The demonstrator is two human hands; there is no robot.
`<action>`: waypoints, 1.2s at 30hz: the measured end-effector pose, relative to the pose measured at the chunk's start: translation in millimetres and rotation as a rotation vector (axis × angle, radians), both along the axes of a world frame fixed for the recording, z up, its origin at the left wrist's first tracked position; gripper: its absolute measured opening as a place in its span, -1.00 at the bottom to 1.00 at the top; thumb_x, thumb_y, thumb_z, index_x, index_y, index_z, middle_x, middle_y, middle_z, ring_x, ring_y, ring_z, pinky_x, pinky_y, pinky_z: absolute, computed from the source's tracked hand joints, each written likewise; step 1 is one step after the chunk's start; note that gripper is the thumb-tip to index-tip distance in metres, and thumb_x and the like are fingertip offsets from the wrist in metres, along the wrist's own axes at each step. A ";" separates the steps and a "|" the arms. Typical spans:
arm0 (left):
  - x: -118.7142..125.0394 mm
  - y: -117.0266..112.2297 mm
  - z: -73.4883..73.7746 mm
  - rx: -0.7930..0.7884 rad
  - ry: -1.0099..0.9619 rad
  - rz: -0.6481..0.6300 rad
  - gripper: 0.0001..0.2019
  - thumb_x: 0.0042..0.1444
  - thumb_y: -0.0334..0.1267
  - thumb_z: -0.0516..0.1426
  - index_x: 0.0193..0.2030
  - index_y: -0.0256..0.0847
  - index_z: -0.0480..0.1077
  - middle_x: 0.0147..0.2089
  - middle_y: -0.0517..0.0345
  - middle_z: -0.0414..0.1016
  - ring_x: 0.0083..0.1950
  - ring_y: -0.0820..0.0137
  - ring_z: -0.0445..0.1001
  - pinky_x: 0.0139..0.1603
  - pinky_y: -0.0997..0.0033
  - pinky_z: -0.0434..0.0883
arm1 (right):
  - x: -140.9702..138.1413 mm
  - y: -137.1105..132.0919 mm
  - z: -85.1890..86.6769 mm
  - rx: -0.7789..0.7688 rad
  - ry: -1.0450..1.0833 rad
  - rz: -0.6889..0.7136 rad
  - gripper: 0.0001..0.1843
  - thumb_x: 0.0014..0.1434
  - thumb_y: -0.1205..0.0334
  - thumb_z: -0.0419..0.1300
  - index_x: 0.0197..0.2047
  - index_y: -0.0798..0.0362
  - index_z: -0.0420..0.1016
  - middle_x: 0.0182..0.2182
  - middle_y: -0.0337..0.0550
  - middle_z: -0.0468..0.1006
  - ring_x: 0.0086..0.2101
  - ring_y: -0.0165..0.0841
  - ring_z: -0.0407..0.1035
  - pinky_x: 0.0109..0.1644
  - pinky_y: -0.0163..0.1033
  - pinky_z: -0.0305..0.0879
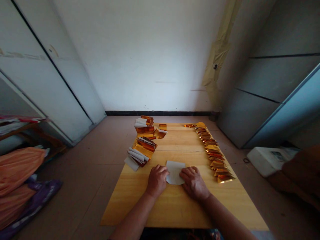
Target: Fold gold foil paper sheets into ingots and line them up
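A small sheet of white paper [175, 172] lies on the pine-coloured wooden table [175, 206], held flat between my two hands. My left hand [157, 180] presses on its left edge, and my right hand [193, 182] covers its right edge with the fingers curled over it. To the left stand loose heaps of gold foil paper with white paper strips [141, 151]. Another heap [145, 128] sits further back. Along the table's right side runs a long overlapping row of folded gold foil pieces [211, 153], out of reach of neither hand but not touching them.
Orange cloth [17, 170] and purple cloth [37, 203] are piled at the left beside a wooden shelf [32, 133]. A white box [268, 160] and a brown object [300, 170] are at the right. Tiled floor surrounds the table, with a white wall behind it.
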State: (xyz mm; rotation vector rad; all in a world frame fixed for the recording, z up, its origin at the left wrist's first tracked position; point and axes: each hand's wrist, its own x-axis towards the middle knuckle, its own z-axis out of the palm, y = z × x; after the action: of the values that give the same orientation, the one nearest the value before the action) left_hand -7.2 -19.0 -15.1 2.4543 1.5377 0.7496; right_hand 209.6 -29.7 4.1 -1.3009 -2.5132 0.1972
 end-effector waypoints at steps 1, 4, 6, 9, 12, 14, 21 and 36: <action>-0.5 -1.5 0.9 -0.007 0.005 -0.003 -0.70 0.03 -0.54 0.04 -0.28 -0.09 0.51 -0.16 0.10 0.50 -0.11 0.29 0.35 -0.10 0.26 0.26 | 1.2 -3.1 1.6 -0.002 0.011 0.003 -0.68 0.10 0.24 0.13 -0.05 0.01 0.45 -0.07 -0.07 0.45 -0.06 -0.22 0.21 0.11 -0.09 -0.04; -3.6 -2.9 3.5 -0.047 0.002 -0.001 -0.67 0.01 -0.54 0.04 -0.24 -0.08 0.51 -0.10 0.13 0.51 -0.07 0.29 0.34 -0.07 0.24 0.25 | 2.6 -9.0 3.3 -0.001 0.052 -0.004 -0.59 0.13 0.03 0.16 0.01 0.01 0.42 -0.02 -0.04 0.42 -0.03 -0.19 0.20 0.11 -0.07 -0.02; -6.3 -0.4 5.6 -0.082 -0.011 0.002 -0.67 0.01 -0.53 0.05 -0.23 -0.06 0.52 -0.07 0.16 0.50 -0.04 0.29 0.34 -0.05 0.23 0.24 | 0.7 -8.6 0.9 -0.002 0.073 -0.036 -0.68 0.23 0.04 0.07 -0.02 -0.03 0.45 -0.04 -0.08 0.44 -0.05 -0.23 0.22 0.09 -0.10 0.01; -6.8 5.8 10.2 -0.128 -0.024 -0.002 -0.76 0.09 -0.44 0.06 -0.33 -0.08 0.53 -0.09 0.17 0.51 -0.05 0.32 0.35 -0.06 0.27 0.25 | -6.1 -3.0 -5.9 0.013 0.085 -0.123 -0.73 0.31 0.21 -0.03 -0.15 -0.07 0.50 -0.14 -0.14 0.49 -0.11 -0.31 0.26 0.02 -0.18 0.06; 0.8 8.1 14.0 -0.090 0.041 0.037 -0.83 0.15 -0.27 0.09 -0.40 -0.17 0.48 -0.20 0.11 0.50 -0.11 0.31 0.36 -0.10 0.29 0.26 | -13.2 3.7 -11.6 0.027 0.102 -0.194 -0.77 0.27 0.27 0.04 -0.30 -0.04 0.53 -0.24 -0.16 0.51 -0.18 -0.32 0.29 -0.04 -0.21 0.09; 8.3 6.1 13.7 -0.056 0.097 0.076 -0.89 0.08 -0.24 0.17 -0.42 -0.19 0.44 -0.24 0.11 0.47 -0.14 0.29 0.36 -0.15 0.30 0.26 | -15.7 8.4 -12.3 0.012 0.129 -0.233 -0.82 0.22 0.29 0.09 -0.32 -0.02 0.52 -0.24 -0.15 0.51 -0.18 -0.31 0.29 -0.06 -0.21 0.11; 21.0 6.1 6.0 0.017 0.128 0.136 -0.90 0.02 -0.25 0.22 -0.37 -0.19 0.38 -0.26 0.11 0.41 -0.15 0.29 0.34 -0.16 0.30 0.25 | -16.4 38.3 2.8 -0.114 0.066 -0.360 -0.41 -0.03 0.34 0.15 0.13 0.00 0.32 0.07 -0.04 0.38 0.06 -0.18 0.17 0.04 -0.12 0.09; 20.0 17.5 2.8 0.001 0.060 0.075 -0.88 0.04 -0.24 0.20 -0.24 -0.08 0.48 -0.24 0.13 0.38 -0.10 0.30 0.33 -0.13 0.29 0.23 | -25.6 76.8 13.5 -0.144 0.000 -0.283 -0.83 0.01 0.35 0.20 -0.26 0.01 0.48 -0.22 -0.13 0.46 -0.14 -0.29 0.26 -0.21 -0.27 0.05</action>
State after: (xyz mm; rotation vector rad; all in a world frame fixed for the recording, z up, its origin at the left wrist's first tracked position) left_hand 12.8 -1.5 -12.3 2.4530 1.6594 0.6953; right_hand 184.0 47.2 17.6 -1.6935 -2.3165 0.3184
